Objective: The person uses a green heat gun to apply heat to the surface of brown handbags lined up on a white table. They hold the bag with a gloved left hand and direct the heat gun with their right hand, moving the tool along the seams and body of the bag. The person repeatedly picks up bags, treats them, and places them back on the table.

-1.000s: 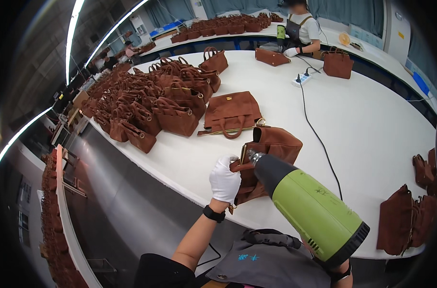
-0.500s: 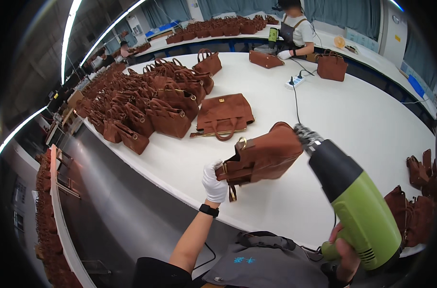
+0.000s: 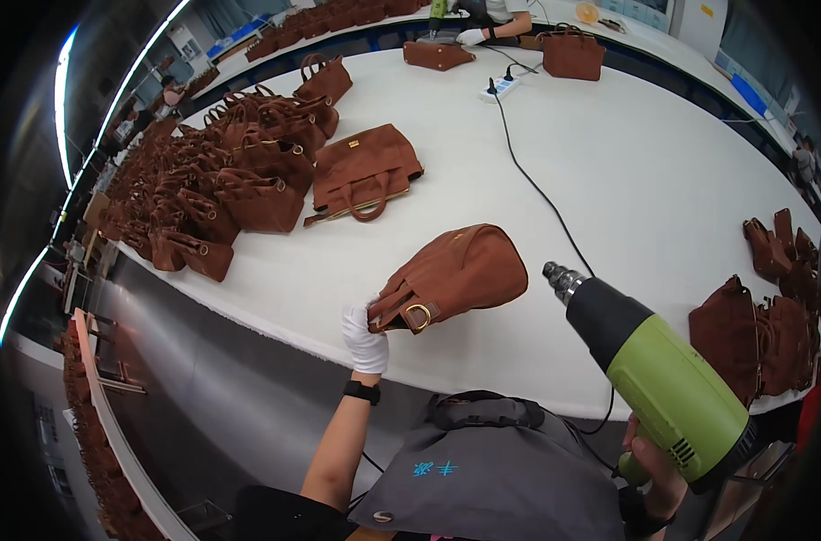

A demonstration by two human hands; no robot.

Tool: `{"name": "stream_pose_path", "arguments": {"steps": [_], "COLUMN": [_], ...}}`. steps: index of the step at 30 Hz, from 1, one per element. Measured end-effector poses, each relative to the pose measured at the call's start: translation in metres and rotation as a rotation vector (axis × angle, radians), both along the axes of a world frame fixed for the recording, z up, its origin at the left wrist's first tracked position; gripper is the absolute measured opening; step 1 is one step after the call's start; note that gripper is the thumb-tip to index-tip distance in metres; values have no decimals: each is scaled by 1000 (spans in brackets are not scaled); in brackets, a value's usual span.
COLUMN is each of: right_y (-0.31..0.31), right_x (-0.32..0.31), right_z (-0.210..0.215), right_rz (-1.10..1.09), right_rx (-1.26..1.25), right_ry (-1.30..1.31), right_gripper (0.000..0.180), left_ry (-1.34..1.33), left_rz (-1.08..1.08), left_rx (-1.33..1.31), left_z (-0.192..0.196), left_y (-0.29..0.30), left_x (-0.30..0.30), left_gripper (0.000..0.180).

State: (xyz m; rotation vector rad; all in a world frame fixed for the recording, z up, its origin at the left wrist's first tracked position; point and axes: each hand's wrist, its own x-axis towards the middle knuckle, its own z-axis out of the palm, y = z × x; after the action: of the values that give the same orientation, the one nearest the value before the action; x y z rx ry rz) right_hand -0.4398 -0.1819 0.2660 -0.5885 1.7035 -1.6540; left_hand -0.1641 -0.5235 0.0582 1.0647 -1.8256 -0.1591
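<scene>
My left hand (image 3: 365,338), in a white glove, grips a brown leather handbag (image 3: 469,275) by its top opening edge. The bag is held tilted above the table, its base turned to the right, with a gold ring near my fingers. In my bare right hand (image 3: 654,460) is a green and black heat gun (image 3: 667,370), held by its handle. The metal nozzle points up and left at the bag's base, a small gap apart from it. Part of the right hand is hidden behind the gun's body.
The white table (image 3: 482,171) carries a flat-lying brown handbag (image 3: 365,176) and a dense pile of handbags (image 3: 212,185) at left. More bags (image 3: 744,334) stand at right. A black cord runs to a white power strip (image 3: 500,87). Across the table, a co-worker's gloved hand (image 3: 471,37) is beside another bag.
The handbag has turned in my left hand, with its gold ring now lower. The nozzle, formerly at the bag's base, now stands a little apart. My view has shifted.
</scene>
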Motion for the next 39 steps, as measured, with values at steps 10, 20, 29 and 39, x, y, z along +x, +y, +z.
{"name": "stream_pose_path", "arguments": {"steps": [10, 20, 29, 39], "right_y": [-28, -31, -3, -16], "right_x": [9, -6, -22, -18], "right_z": [10, 17, -9, -7], "right_rz": [-92, -76, 260, 227], "right_rx": [-75, -119, -192, -100], "right_ry": [-4, 18, -121, -80], "right_gripper": [44, 57, 44, 45], "left_ry": [-22, 1461, 1785, 1879], "left_rz": [48, -244, -594, -596], "left_rx": [27, 455, 891, 964], "left_z": [7, 4, 43, 46], "left_y": [5, -92, -65, -36], "left_x": [-1, 35, 17, -6], "left_gripper": [44, 27, 31, 29]}}
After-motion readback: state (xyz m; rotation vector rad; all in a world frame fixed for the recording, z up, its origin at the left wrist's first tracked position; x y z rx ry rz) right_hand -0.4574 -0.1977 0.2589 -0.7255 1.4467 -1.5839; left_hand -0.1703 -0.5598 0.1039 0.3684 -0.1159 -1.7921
